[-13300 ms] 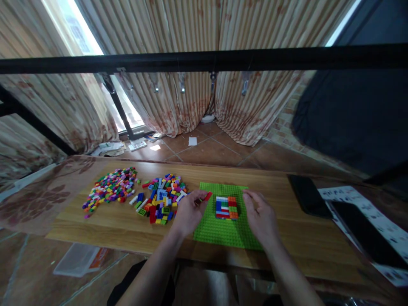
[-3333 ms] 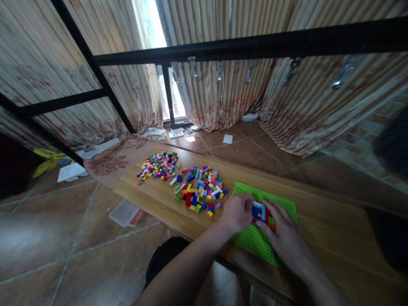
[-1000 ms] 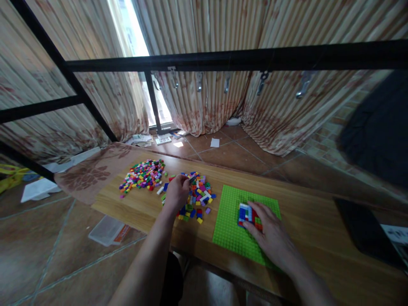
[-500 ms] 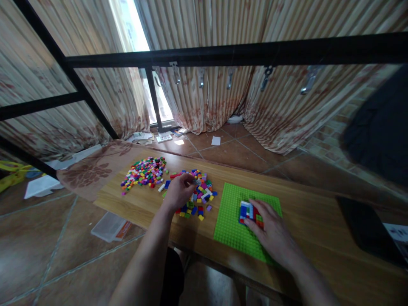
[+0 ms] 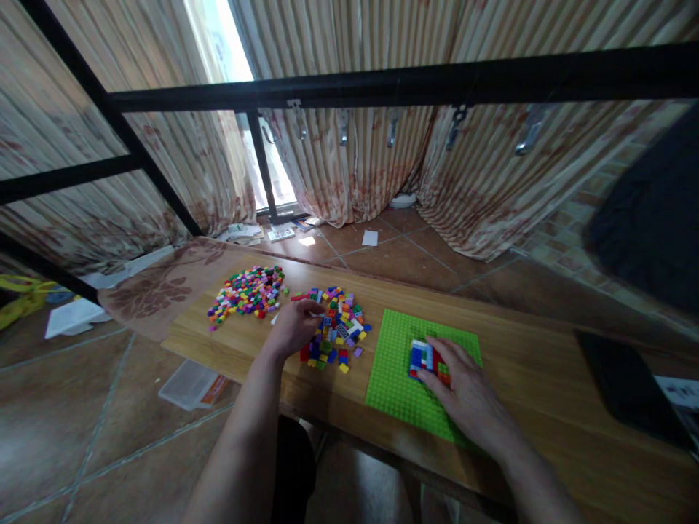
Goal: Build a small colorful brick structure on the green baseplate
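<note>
L hand (image 5: 295, 329) now at mid brick pile (image 5: 345, 319), vs over grn baseplate (image 5: 390, 393) earlier.

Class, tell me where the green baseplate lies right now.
In the head view, the green baseplate lies right of centre on the wooden table, partly covered by the right hand.

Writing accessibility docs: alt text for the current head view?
A person's bare left hand at a pile of multicoloured plastic bricks; bare right hand over a multicoloured brick build on a flat green studded baseplate. A heap of smaller multicoloured bricks lies farther left on the wooden table.
</note>
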{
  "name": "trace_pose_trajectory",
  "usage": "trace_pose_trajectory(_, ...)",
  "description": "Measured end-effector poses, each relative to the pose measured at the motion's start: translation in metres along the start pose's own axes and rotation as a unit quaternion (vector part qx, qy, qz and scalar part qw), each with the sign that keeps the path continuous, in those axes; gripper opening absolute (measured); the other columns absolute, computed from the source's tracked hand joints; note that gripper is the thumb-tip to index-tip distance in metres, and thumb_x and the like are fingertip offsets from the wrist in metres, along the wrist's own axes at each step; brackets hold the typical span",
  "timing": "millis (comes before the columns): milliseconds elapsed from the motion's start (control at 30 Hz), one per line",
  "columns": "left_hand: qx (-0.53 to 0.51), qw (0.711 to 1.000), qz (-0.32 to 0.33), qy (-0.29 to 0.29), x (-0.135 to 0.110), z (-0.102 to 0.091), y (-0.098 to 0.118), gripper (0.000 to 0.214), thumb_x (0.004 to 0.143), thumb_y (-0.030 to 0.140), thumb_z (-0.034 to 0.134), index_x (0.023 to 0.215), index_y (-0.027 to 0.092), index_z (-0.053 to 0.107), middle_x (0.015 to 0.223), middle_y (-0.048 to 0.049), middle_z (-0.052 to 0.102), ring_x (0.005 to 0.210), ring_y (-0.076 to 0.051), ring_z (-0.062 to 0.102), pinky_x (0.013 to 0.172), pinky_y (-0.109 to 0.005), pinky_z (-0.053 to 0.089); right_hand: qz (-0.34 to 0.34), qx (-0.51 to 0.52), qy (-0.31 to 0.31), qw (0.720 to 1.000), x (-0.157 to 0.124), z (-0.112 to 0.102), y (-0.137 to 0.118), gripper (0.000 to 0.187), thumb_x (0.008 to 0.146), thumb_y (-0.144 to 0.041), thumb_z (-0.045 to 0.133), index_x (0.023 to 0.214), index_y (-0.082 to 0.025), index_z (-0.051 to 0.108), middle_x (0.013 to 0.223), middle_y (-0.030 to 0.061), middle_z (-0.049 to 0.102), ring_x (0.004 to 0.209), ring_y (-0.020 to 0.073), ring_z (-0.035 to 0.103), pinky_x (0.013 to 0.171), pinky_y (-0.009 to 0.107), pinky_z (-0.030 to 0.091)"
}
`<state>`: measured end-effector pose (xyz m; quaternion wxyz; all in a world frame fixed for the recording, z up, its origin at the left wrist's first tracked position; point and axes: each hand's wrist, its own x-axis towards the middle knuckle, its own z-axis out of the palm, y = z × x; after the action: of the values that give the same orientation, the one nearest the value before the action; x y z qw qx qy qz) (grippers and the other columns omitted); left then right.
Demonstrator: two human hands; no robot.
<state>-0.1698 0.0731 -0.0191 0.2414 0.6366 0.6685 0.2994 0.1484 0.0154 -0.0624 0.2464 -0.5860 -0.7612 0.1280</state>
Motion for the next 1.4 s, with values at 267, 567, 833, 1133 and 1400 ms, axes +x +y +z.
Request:
trace_pose_trajectory(267, 0.149, 0.987, 0.049, -0.043, -0.008, 0.002, 0.007, 0.021, 0.069, 0.016, 0.065, 0.082, 0.026, 0.078, 0.090, -0.0031, 0.070, 0.083, -0.019, 0.062, 0.077, -0.027, 0.048, 0.002, 0.003, -0.015, 1.000, 0.002, -0.003, -0.002, 0.050, 0.089, -0.043, 0.049, 0.135, -0.024, 0.046, 0.135, 0.0134, 0.051, 0.124, 0.0310, 0.050, 0.101, 0.053, 0.042)
trace_pose_trajectory(567, 0.232, 0.968, 0.062, -0.077, -0.010, 0.004, 0.007, 0.027, 0.070, 0.026, 0.066, 0.094, 0.032, 0.076, 0.102, -0.0050, 0.067, 0.096, -0.026, 0.060, 0.086, -0.034, 0.046, 0.017, 0.010, -0.046, 0.999, -0.001, -0.009, -0.003, 0.065, 0.081, -0.033, 0.059, 0.140, -0.023, 0.037, 0.142, 0.0117, 0.044, 0.130, 0.0293, 0.044, 0.108, 0.051, 0.037)
trace_pose_trajectory(833, 0.223, 0.967, 0.076, -0.098, -0.011, 0.002, 0.005, 0.026, 0.072, 0.027, 0.066, 0.096, 0.030, 0.076, 0.109, -0.0044, 0.067, 0.104, -0.025, 0.058, 0.095, -0.036, 0.044, 0.010, -0.002, -0.049, 0.999, -0.001, -0.004, 0.005, 0.063, 0.082, -0.033, 0.055, 0.140, -0.022, 0.036, 0.142, 0.0134, 0.043, 0.129, 0.0308, 0.045, 0.106, 0.052, 0.038)
trace_pose_trajectory(1133, 0.210, 0.970, 0.085, -0.084, -0.010, 0.004, 0.001, 0.029, 0.079, 0.022, 0.057, 0.100, 0.030, 0.074, 0.107, -0.0053, 0.065, 0.104, -0.025, 0.058, 0.095, -0.037, 0.044, 0.007, -0.012, -0.048, 0.999, -0.002, -0.005, 0.003, 0.061, 0.083, -0.034, 0.054, 0.140, -0.019, 0.037, 0.142, 0.0137, 0.044, 0.129, 0.0299, 0.045, 0.107, 0.050, 0.038)
trace_pose_trajectory(1400, 0.211, 0.967, 0.088, -0.115, -0.014, 0.001, 0.005, 0.033, 0.072, 0.029, 0.066, 0.105, 0.027, 0.072, 0.116, -0.0072, 0.061, 0.111, -0.027, 0.054, 0.098, -0.038, 0.043, 0.003, -0.009, -0.041, 0.999, -0.002, -0.003, 0.005, 0.060, 0.083, -0.033, 0.054, 0.140, -0.021, 0.038, 0.141, 0.0138, 0.045, 0.128, 0.0306, 0.045, 0.106, 0.052, 0.038)
